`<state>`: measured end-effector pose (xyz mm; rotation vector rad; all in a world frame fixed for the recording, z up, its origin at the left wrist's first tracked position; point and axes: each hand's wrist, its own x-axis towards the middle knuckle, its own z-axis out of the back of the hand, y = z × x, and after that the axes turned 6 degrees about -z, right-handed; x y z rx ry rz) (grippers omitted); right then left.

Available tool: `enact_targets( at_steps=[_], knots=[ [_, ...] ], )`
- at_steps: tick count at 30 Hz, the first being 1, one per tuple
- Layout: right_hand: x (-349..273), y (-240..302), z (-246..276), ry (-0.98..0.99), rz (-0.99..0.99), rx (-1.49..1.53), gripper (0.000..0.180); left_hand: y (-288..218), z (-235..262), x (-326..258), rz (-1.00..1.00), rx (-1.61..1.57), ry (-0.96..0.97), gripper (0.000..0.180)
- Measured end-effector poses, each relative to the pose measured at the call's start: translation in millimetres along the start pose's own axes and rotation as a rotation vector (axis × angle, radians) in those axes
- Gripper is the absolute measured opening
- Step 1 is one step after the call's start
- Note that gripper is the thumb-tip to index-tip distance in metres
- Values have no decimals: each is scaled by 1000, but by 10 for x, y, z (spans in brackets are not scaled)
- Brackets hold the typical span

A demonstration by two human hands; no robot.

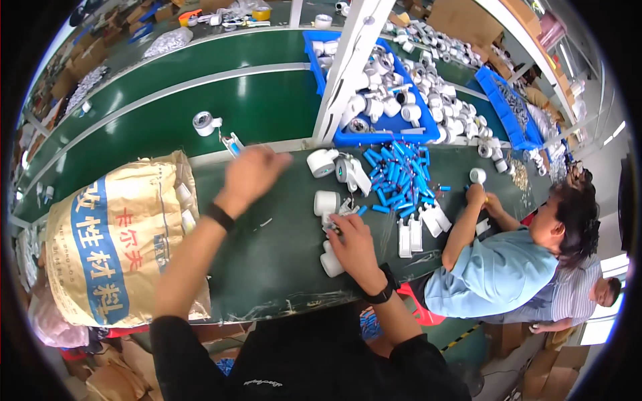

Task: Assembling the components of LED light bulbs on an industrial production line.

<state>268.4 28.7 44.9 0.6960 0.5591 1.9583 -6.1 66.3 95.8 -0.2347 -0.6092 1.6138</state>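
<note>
My left hand (255, 175) is over the bench's far edge, smeared by motion, so its grip is unclear. Just beyond it, on the green belt, lies a white round-headed device (204, 123) with a wired handle piece (233, 144) showing blue. My right hand (353, 246) is closed, its fingertips on a white handheld-fan-like part (329, 224) with small inner pieces showing. A white round head (326, 202) lies just beyond these fingers, and another white rounded piece (331, 262) is beside the hand. Farther back are more white round-headed units (323, 162), one an opened housing (352, 175).
Blue cylindrical batteries (400, 175) are heaped right of centre, near white handle shells (409, 237). A large paper sack (100, 247) stands left. A blue crate (384, 138) of white units sits behind a white post (344, 73). A co-worker (495, 267) works at right.
</note>
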Motion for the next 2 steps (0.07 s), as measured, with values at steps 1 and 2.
enact_targets(
  at_steps=[1, 2],
  knots=[
    [-1, 81, -90, 39, 36, 35, 29, -41, -83, -102, 58, -97, 273, 58],
    [-78, 89, -107, 43, 25, 44, 29, -43, -93, -166, 62, -91, 285, 58]
  ],
)
